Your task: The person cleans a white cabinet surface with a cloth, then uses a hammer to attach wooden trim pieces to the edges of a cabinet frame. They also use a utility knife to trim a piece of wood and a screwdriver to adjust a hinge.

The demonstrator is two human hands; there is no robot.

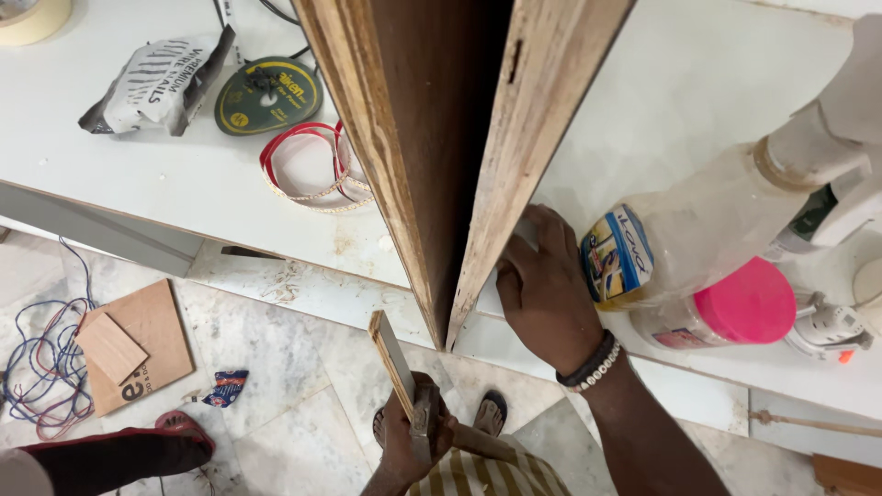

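Observation:
Two tall plywood boards [478, 165] with dark brown faces stand on edge on the white table [184, 184] and meet in a narrow V at its front edge. My right hand [544, 289], with a beaded bracelet at the wrist, presses against the lower edge of the right board. My left hand [409, 445] is lower, over the floor, gripping a hammer [424, 415] together with a thin wooden strip [390, 354] that points up toward the boards' joint.
On the table lie a bag of nails [156, 83], a cutting disc [268, 94], a red and white coiled band [308, 170], a plastic bottle [680, 239] and a pink-lidded jar [735, 308]. On the floor are plywood offcuts [138, 344], wires [41, 367] and another person's sandalled foot [175, 441].

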